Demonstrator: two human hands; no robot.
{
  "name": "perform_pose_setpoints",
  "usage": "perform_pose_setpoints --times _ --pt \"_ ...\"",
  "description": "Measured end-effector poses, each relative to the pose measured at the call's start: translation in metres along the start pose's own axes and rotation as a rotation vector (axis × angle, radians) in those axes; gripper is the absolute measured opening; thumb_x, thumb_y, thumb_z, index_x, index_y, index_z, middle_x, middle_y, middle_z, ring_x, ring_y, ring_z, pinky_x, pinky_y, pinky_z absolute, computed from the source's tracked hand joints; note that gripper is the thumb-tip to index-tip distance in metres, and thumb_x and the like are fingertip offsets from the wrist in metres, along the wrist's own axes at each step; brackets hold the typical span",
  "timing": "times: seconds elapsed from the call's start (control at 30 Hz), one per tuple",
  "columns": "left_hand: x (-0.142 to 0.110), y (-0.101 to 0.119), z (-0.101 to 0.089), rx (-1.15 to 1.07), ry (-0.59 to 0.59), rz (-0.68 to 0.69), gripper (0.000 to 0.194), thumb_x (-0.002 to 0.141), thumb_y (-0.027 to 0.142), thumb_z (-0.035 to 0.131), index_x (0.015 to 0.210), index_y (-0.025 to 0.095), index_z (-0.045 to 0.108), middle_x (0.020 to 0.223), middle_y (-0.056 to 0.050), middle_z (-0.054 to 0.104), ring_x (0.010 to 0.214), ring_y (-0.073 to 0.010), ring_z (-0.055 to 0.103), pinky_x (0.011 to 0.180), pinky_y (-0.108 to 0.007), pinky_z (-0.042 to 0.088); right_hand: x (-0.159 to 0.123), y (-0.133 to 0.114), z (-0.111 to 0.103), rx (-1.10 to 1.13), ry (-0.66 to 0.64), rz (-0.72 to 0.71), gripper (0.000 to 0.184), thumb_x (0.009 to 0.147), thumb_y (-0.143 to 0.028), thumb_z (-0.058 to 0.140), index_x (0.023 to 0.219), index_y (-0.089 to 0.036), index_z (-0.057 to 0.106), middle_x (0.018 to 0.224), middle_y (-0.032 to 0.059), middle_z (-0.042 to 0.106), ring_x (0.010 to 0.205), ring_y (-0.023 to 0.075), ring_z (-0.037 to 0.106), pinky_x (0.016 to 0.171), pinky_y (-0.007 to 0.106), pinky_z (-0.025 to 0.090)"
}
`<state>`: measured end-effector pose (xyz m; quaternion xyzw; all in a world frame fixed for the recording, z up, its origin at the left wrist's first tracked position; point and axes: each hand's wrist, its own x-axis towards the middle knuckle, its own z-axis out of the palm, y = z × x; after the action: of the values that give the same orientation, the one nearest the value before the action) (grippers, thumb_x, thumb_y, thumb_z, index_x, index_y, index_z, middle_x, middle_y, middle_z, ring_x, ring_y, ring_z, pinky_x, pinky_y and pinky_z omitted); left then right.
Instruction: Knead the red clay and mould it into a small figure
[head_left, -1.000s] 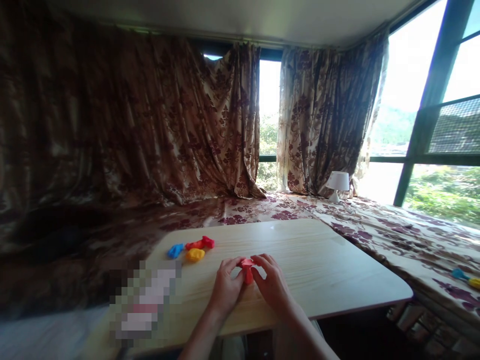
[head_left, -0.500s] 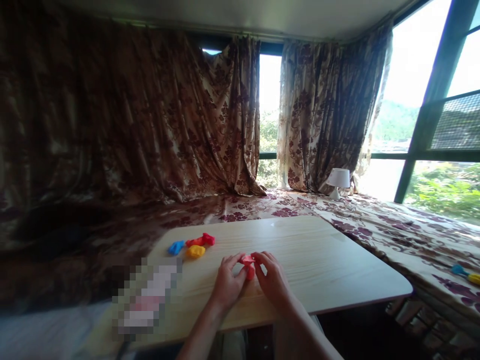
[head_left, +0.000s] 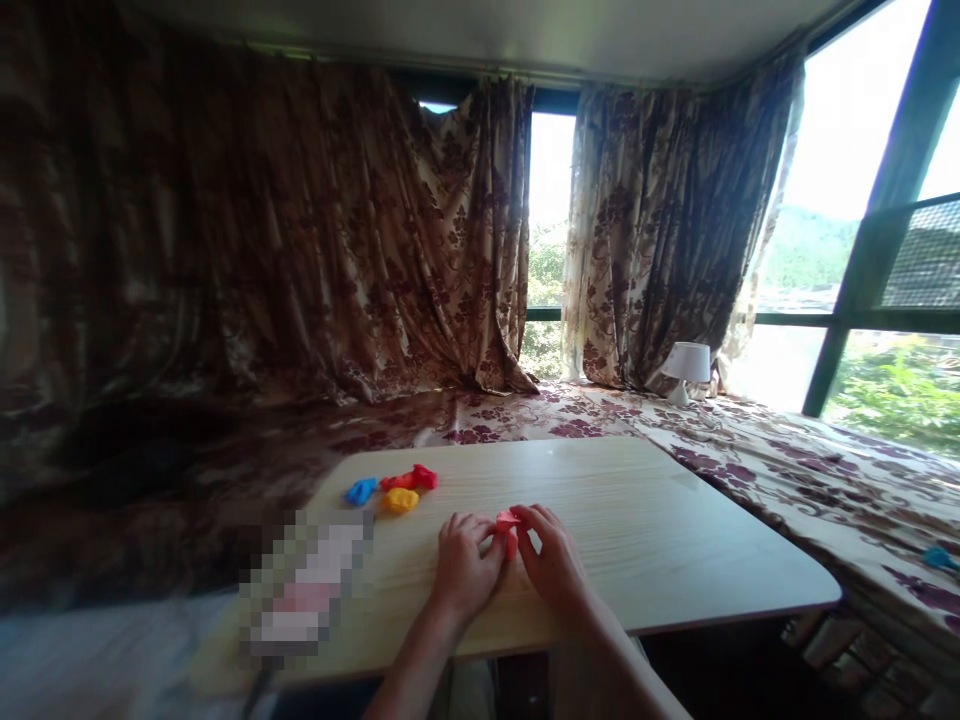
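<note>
Where a blurred, pixelated patch (head_left: 304, 590) hides whatever lies at the left of the pale wood-grain table (head_left: 675, 540), nothing can be made out. Right of it lie a small blue limp rubbery piece (head_left: 361, 490), a red one (head_left: 411, 479) and a yellow one (head_left: 400, 500), close together. Further right, the left hand (head_left: 465, 570) and right hand (head_left: 553, 560) both pinch a small red-orange rubbery piece (head_left: 508, 527) between fingertips, just above the tabletop; fingers cover part of it.
</note>
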<state>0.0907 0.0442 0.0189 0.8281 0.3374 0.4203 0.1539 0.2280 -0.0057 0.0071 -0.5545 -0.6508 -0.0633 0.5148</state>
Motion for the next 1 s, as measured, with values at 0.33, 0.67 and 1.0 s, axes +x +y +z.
perform_pose_setpoints --times 0.33,0.67,1.0 --pt "-0.0023 -0.0022 0.0040 0.084 -0.039 0.033 0.020 0.079 0.033 0.053 0.085 0.024 0.069 0.087 -0.003 0.070 0.098 -0.0238 0.055 0.092 -0.041 0.037 0.0007 0.0002 -0.0001 0.036 -0.010 -0.007 0.028 0.082 -0.007 0.042 0.099 -0.019 0.061 0.088 0.0056 0.063 0.085 0.0188 0.056 0.077 0.031 0.046" --pt "-0.0012 -0.0046 0.0049 0.069 -0.032 -0.010 0.020 0.075 0.035 0.058 0.085 0.021 0.070 0.088 -0.006 0.067 0.093 -0.0233 0.055 0.088 -0.039 0.041 0.0002 0.0012 0.0002 0.051 0.006 -0.043 0.036 0.080 -0.002 0.039 0.105 -0.019 0.059 0.090 0.0056 0.063 0.086 0.0184 0.056 0.078 0.031 0.047" --pt "-0.0010 -0.0057 0.0068 0.110 0.004 -0.029 0.020 0.074 0.036 0.058 0.085 0.022 0.068 0.090 -0.005 0.064 0.090 -0.0220 0.054 0.085 -0.037 0.040 -0.0003 0.0021 0.0004 0.021 -0.019 -0.023 0.035 0.078 -0.002 0.040 0.103 -0.019 0.059 0.091 0.0053 0.063 0.087 0.0186 0.056 0.078 0.031 0.047"
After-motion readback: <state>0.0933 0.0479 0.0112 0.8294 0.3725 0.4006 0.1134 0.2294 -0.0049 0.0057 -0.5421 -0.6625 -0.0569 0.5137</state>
